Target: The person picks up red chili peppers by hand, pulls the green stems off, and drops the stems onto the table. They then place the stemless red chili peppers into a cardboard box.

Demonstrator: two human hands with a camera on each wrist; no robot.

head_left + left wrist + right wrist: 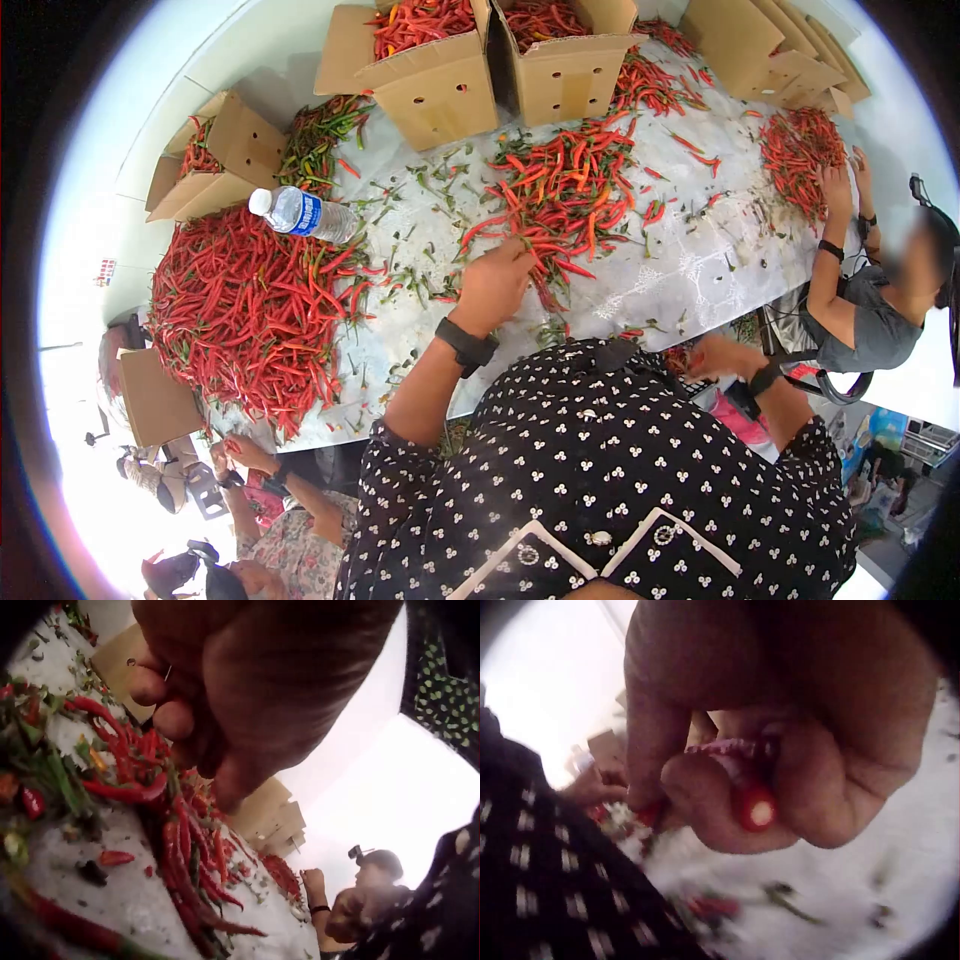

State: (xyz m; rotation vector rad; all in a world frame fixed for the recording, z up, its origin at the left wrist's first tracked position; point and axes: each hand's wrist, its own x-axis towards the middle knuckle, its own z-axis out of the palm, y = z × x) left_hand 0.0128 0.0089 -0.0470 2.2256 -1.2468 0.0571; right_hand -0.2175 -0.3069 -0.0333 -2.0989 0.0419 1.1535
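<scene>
The left hand (495,290) is over the near side of the middle heap of red chili peppers (570,185). In the left wrist view the left hand (262,690) has curled fingers, which pinch a chili pepper (176,840) near its green stem; its tip hangs over the cloth. Beyond the table's near edge, the right hand (725,358) is in front of the body. Up close in the right wrist view, the right hand (780,712) grips red chili peppers (759,811) in curled fingers, a pale round end showing. The rest of them is hidden by the fingers.
A large chili heap (250,310) covers the table's left side, with a water bottle (310,216) beside it. Cardboard boxes (430,95) of chilies line the back. Loose green stems (400,275) litter the cloth. One person (865,315) works at right, another (290,530) at lower left.
</scene>
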